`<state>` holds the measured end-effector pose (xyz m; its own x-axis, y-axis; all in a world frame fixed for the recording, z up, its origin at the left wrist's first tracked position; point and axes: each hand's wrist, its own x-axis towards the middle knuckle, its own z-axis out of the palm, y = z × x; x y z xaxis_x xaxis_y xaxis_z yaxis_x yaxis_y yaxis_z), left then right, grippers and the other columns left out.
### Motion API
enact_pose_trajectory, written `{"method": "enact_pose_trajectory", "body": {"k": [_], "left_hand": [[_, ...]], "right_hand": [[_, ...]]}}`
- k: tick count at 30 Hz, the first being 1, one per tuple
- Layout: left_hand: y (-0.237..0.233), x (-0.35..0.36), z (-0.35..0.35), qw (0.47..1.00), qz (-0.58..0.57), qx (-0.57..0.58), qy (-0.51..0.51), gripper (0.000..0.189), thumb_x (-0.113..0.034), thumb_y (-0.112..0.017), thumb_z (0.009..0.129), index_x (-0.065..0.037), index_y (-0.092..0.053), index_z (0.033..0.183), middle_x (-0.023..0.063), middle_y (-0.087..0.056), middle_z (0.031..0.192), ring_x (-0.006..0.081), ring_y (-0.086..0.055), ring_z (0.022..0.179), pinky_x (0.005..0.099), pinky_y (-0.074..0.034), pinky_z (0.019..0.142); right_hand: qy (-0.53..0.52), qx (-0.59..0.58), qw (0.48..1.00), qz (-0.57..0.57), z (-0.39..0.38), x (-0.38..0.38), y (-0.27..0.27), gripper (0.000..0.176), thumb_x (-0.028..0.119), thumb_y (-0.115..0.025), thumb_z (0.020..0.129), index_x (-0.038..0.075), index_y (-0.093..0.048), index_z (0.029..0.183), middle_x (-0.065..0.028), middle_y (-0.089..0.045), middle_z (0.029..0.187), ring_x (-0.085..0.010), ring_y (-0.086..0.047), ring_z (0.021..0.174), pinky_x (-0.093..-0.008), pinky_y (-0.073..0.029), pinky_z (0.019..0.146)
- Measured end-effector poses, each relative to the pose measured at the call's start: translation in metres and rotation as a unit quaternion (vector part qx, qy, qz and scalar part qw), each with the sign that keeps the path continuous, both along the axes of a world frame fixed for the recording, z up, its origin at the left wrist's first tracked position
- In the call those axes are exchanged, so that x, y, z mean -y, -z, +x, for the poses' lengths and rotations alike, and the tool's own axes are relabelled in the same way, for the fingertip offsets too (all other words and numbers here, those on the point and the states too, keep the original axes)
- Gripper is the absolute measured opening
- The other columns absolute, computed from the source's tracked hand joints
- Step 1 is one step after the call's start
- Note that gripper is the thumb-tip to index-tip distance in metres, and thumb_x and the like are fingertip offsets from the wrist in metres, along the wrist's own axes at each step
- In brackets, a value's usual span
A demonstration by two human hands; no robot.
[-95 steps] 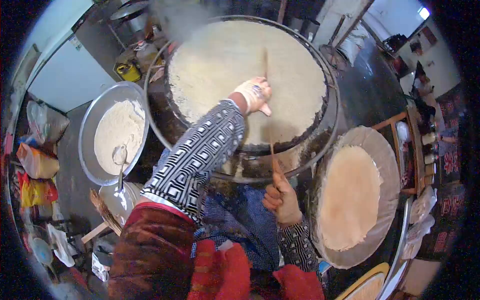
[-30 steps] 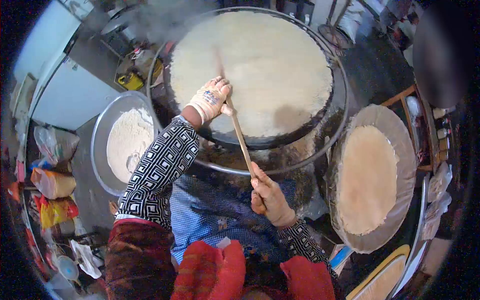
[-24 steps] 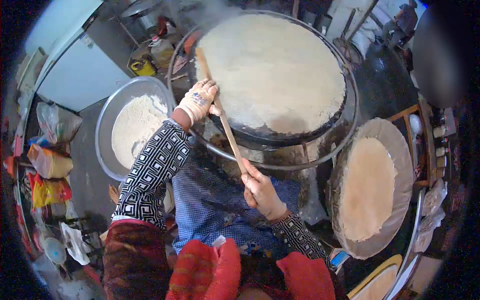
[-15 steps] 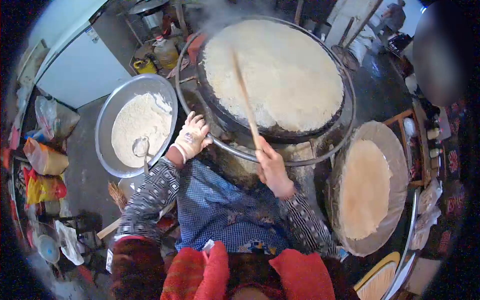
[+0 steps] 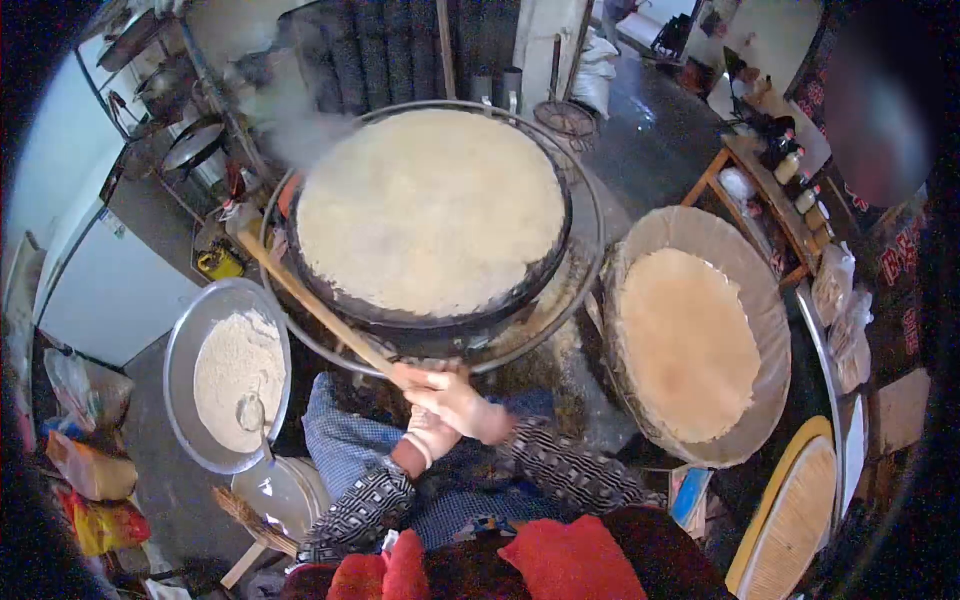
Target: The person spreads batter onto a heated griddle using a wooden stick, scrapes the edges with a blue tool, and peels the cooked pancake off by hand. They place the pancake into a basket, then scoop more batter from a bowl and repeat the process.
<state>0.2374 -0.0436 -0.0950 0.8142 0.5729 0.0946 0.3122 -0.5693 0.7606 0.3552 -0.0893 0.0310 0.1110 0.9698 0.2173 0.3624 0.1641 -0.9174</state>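
My right hand (image 5: 455,402) grips the near end of a long wooden stick (image 5: 320,312), which slants up and left over the griddle's left side. Crossed close against it is my left hand (image 5: 430,436) in a pale glove; its fingers are largely hidden behind the right hand. Ahead of both hands, a pale sheet of batter (image 5: 430,210) covers the big round black griddle (image 5: 420,322) nearly to its edge. Steam drifts off at the upper left. A metal ring (image 5: 601,262) encircles the griddle.
To the left, a metal basin (image 5: 180,400) holds pale batter and a ladle (image 5: 252,412). At right, a thin tan flatbread (image 5: 688,345) lies on a round lined tray (image 5: 765,300). Nearby are a wooden shelf (image 5: 755,185), a yellow-rimmed board (image 5: 790,515) and a straw brush (image 5: 250,515).
The stick has swung left, from upright over the griddle to slanting across its left edge. My left hand has left the metal ring and come against my right hand. The view has shifted.
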Motion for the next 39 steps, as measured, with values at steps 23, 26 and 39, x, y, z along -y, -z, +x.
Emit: {"method": "enact_pose_trajectory", "body": {"k": [23,26,39], "left_hand": [[-0.157,-0.168,0.200,0.887,0.408,-0.108,0.187,0.063,-0.050,-0.068,0.063,-0.002,-0.057,0.103,0.0177,-0.055,0.113,0.0370,-0.046,0.119,0.0418,-0.034,0.106],[-0.161,-0.199,0.145,0.890,0.415,-0.131,0.137,0.059,-0.049,-0.066,0.069,-0.002,-0.057,0.104,0.0188,-0.055,0.114,0.0374,-0.046,0.119,0.0427,-0.035,0.104],[-0.187,-0.108,0.070,0.930,0.353,-0.046,0.086,0.094,-0.059,-0.064,0.065,0.005,-0.042,0.130,0.0259,-0.041,0.135,0.0418,-0.034,0.130,0.0494,-0.027,0.109]], "right_hand": [[0.074,-0.649,0.720,-0.236,0.093,0.110,-0.050,0.047,0.026,-0.041,0.101,0.033,-0.028,0.146,0.0048,-0.028,0.051,-0.0059,-0.025,0.038,-0.0227,-0.026,0.039],[0.036,-0.638,0.728,-0.249,0.081,0.069,-0.049,0.048,0.022,-0.041,0.101,0.026,-0.029,0.147,0.0047,-0.029,0.051,-0.0063,-0.026,0.038,-0.0237,-0.025,0.038],[0.189,-0.119,0.970,-0.095,0.013,0.147,-0.003,0.053,0.017,-0.055,0.094,0.018,-0.039,0.144,0.0007,-0.054,0.062,-0.0079,-0.048,0.045,-0.0241,-0.038,0.039]]}}
